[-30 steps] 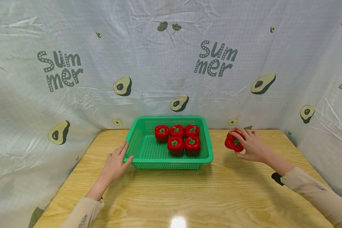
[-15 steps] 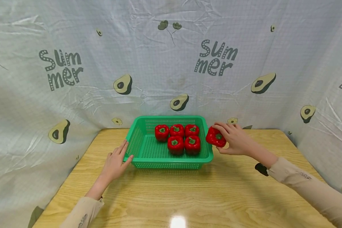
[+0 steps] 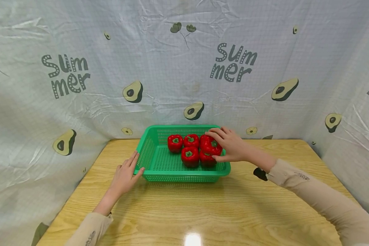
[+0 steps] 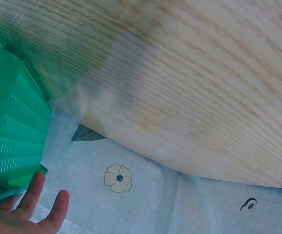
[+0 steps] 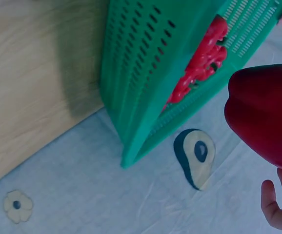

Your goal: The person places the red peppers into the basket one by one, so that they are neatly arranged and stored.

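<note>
My right hand (image 3: 233, 147) grips a red bell pepper (image 3: 209, 143) with fingers on its far side and thumb on its near side. It holds the pepper over the right part of a green plastic basket (image 3: 181, 173). In the right wrist view the held bell pepper (image 5: 268, 114) appears large, beside the basket (image 5: 141, 63). Several red peppers (image 3: 190, 157) with green stems stand inside; the held one hides the back right one. My left hand (image 3: 124, 176) rests on the basket's left rim, fingers extended; its fingers (image 4: 32, 192) touch the rim in the left wrist view.
The basket stands on a wooden table (image 3: 178, 212), near its back edge. A pale cloth (image 3: 160, 61) printed with avocados, flowers and lettering hangs behind the table and at both sides. Bare mesh floor shows in the basket's left part.
My right hand has carried the bell pepper leftward from right of the basket, across the right rim, to above the peppers inside. My left hand has stayed on the left rim.
</note>
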`<state>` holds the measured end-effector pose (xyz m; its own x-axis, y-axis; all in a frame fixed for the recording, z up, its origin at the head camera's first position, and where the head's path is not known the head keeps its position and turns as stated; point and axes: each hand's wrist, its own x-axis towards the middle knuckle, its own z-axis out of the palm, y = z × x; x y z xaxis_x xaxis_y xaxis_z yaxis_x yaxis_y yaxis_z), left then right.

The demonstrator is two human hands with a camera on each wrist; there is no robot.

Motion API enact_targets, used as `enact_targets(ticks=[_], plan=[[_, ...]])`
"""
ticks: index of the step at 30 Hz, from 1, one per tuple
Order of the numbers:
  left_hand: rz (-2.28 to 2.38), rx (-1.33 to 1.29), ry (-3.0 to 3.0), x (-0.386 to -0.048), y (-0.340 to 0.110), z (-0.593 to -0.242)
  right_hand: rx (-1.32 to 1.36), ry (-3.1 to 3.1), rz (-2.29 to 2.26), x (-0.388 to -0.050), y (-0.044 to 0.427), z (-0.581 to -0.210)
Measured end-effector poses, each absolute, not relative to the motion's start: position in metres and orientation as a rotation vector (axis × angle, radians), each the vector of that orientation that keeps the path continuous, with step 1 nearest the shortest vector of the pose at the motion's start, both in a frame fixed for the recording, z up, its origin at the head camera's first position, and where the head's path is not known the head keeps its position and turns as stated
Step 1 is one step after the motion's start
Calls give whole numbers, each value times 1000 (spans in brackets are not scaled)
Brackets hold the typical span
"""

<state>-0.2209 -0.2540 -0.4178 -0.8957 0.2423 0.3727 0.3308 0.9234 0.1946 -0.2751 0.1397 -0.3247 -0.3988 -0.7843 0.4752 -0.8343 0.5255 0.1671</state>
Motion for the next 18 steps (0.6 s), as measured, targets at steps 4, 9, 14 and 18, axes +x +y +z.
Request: enact_targets(ticks=[4, 9, 14, 18], plan=[[-365, -419, -2738, -221, -254, -418, 1365, -2281, 144, -281, 124, -323], [-360, -417, -2740, -221, -255, -418, 1412, -2283, 157, -292, 105, -322], [-363, -413, -2744, -221, -254, -417, 1425, -2274, 101, -302, 87, -320], [-371, -410, -2751, -221, -254, -415, 1426, -2287, 46, -308, 74, -318]])
